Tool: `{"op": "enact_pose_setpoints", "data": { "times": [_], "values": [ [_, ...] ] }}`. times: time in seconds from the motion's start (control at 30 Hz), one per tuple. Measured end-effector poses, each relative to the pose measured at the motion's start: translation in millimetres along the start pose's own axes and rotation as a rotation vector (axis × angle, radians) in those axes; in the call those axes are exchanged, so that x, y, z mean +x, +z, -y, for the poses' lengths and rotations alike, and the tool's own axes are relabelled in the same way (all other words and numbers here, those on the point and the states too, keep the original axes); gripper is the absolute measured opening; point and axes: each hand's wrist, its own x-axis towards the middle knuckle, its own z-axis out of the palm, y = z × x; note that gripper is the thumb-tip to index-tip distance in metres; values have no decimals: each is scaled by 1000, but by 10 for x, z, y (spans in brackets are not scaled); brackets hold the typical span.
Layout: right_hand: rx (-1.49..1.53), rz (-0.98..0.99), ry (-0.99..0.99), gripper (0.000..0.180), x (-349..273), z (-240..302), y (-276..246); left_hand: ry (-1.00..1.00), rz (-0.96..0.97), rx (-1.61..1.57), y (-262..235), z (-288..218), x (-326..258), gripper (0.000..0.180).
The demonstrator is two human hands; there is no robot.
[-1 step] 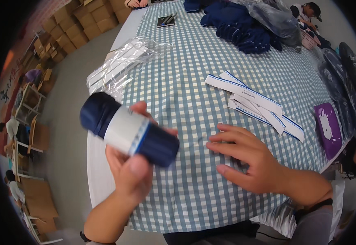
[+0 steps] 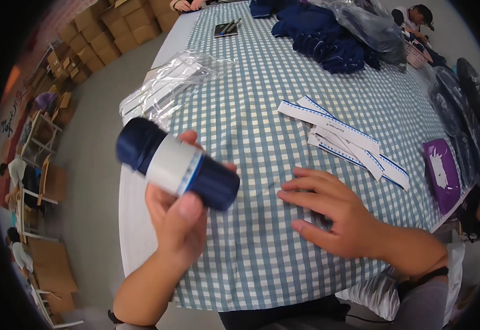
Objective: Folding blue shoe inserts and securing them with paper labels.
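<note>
A navy blue roll (image 2: 216, 184), apparently of cloth, has a white paper band (image 2: 171, 163) with a blue patterned edge around its middle. My left hand (image 2: 176, 212) is closed around it, thumb on the near side and fingertips showing beyond the far side, and holds it tilted above the table. Low over the checked cloth, or resting on it, my right hand (image 2: 333, 214) is empty with its fingers apart. Several loose white paper strips (image 2: 328, 124) with blue edging lie crossed on the table beyond my right hand.
Clear plastic bags (image 2: 165, 82) lie at the left table edge. Toward the far end are a dark pad with pens (image 2: 227, 27) and a pile of navy cloth (image 2: 322, 41). A purple pack (image 2: 441, 176) sits at the right edge. Cardboard boxes (image 2: 108, 33) and other people are around.
The navy roll in my left hand has shifted slightly, its right end rising a little. My right hand and the paper strips stay as they were.
</note>
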Motion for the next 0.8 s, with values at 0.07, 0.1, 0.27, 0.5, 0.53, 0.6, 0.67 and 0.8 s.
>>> {"op": "enact_pose_setpoints", "data": {
  "times": [0.07, 0.1, 0.27, 0.5, 0.53, 0.6, 0.67, 0.8],
  "values": [
    [-130, 47, -40, 46, -49, -49, 34, -39, -22, 6, 9, 33, 62, 98],
    [-201, 20, -77, 48, -89, -77, 46, -44, -7, 14, 42, 74, 111, 95],
    [-567, 62, -105, 32, 131, 117, 283, 122, -26, 19, -287, 301, 255, 68],
    [-547, -235, -31, 29, 1004, 197, 1237, 103, -15, 130, -1048, 293, 442, 73],
    [-554, -222, -17, 29, 957, 169, 1143, 118, -20, 150, -1112, 290, 435, 72],
    [-428, -109, -54, 26, 924, 62, 1030, 97, 17, 178, -1318, 197, 484, 70],
    [-403, -117, -44, 28, 940, -91, 1069, 144, -102, 4, -1422, 280, 523, 66],
    [-295, -136, -43, 35, 1050, 35, 1185, -69, 266, -114, -1941, 10, 506, 60]
  ]
}}
